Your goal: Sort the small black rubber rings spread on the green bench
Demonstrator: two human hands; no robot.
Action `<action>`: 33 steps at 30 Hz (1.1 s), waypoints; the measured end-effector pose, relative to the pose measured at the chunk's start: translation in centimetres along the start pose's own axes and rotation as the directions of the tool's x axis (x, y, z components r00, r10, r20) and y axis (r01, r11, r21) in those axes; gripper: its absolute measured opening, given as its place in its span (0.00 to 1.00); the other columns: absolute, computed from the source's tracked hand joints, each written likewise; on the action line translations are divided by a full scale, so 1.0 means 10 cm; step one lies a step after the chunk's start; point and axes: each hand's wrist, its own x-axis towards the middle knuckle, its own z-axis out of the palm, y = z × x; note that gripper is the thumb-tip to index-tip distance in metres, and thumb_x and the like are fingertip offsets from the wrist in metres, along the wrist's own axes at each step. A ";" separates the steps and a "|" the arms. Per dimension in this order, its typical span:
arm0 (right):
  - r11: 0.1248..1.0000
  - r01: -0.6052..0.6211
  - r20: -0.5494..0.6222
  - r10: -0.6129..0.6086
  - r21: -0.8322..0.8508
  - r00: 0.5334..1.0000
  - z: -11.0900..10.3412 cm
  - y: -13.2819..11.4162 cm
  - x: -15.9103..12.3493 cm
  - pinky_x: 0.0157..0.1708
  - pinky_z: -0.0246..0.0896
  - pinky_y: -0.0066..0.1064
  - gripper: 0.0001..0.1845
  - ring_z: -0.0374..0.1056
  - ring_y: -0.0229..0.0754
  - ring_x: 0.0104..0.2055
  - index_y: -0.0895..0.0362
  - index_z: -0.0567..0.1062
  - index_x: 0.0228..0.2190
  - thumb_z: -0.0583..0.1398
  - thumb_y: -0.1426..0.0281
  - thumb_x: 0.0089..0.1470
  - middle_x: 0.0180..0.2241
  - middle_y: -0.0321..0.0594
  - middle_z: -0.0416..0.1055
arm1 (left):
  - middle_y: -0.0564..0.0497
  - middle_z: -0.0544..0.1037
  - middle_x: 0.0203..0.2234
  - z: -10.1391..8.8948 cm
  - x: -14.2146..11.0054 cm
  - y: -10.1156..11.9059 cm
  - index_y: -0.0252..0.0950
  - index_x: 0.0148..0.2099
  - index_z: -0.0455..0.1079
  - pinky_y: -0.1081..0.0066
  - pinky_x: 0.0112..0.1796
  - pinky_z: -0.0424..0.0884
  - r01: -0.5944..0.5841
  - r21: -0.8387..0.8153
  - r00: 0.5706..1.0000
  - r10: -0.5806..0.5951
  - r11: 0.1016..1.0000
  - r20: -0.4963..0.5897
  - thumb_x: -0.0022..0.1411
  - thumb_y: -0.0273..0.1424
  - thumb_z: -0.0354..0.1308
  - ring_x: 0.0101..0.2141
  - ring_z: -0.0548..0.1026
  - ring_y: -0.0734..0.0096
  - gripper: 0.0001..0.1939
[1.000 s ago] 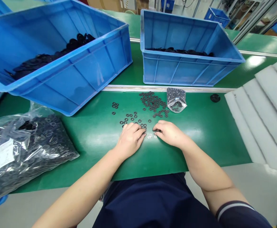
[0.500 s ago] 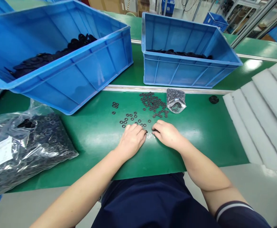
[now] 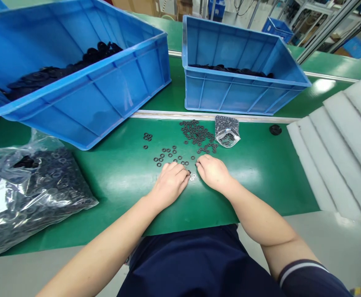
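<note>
Your left hand and right hand sit low, fingers curled, can't tell if they're pinching anything. The shiny washers lie right between your fingertips on the green worktop. Nudge them gently, one at a time.

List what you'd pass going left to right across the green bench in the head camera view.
Plastic bag of black rings → left hand → shiny rings → right hand → white foam sheets

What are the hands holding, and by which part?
Cannot tell: the left hand and right hand have fingertips down among small black rings, hiding any grip.
</note>
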 end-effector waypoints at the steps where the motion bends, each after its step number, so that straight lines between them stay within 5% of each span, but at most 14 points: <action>1: 1.000 -0.013 -0.025 0.013 0.020 1.000 0.02 0.02 0.01 0.44 0.63 0.34 0.14 0.72 0.48 0.45 0.58 0.76 0.45 0.51 0.69 0.69 0.43 0.47 0.75 | 0.47 0.77 0.32 0.01 0.00 -0.01 0.34 0.40 0.74 0.62 0.36 0.60 0.007 0.003 1.000 -0.006 1.000 -0.016 0.73 0.31 0.51 0.36 0.69 0.63 0.11; 11: 0.985 0.101 -0.142 -0.081 0.143 0.987 0.10 0.13 0.04 0.48 0.64 0.33 0.09 0.71 0.45 0.46 0.56 0.78 0.44 0.58 0.71 0.65 0.43 0.45 0.73 | 0.46 0.77 0.35 0.03 0.01 -0.02 0.34 0.45 0.76 0.61 0.37 0.62 0.063 -0.014 0.989 -0.065 0.998 -0.131 0.71 0.30 0.54 0.37 0.69 0.61 0.10; 20: 0.984 0.108 -0.178 -0.082 0.144 0.981 0.18 0.18 0.10 0.45 0.65 0.33 0.05 0.70 0.44 0.43 0.57 0.78 0.40 0.61 0.72 0.63 0.41 0.44 0.74 | 0.46 0.75 0.34 0.00 -0.02 -0.04 0.35 0.42 0.76 0.60 0.38 0.60 0.029 -0.018 0.999 -0.029 0.999 -0.038 0.70 0.32 0.56 0.38 0.68 0.60 0.08; 27: 0.959 0.190 -0.351 -0.106 0.212 0.930 0.23 0.16 0.20 0.46 0.66 0.33 0.06 0.71 0.44 0.43 0.55 0.78 0.40 0.59 0.72 0.64 0.39 0.43 0.74 | 0.46 0.75 0.33 0.01 0.00 -0.02 0.35 0.40 0.75 0.60 0.36 0.59 0.012 0.005 0.999 -0.012 1.000 -0.051 0.70 0.31 0.55 0.38 0.68 0.59 0.09; 33: 0.966 0.186 -0.311 -0.124 0.178 0.942 0.27 0.14 0.27 0.47 0.66 0.33 0.07 0.71 0.45 0.44 0.56 0.79 0.40 0.60 0.72 0.64 0.39 0.44 0.75 | 0.46 0.76 0.33 0.01 0.02 -0.01 0.35 0.39 0.74 0.60 0.36 0.59 0.024 0.025 1.000 -0.023 0.999 -0.015 0.70 0.30 0.54 0.38 0.68 0.59 0.09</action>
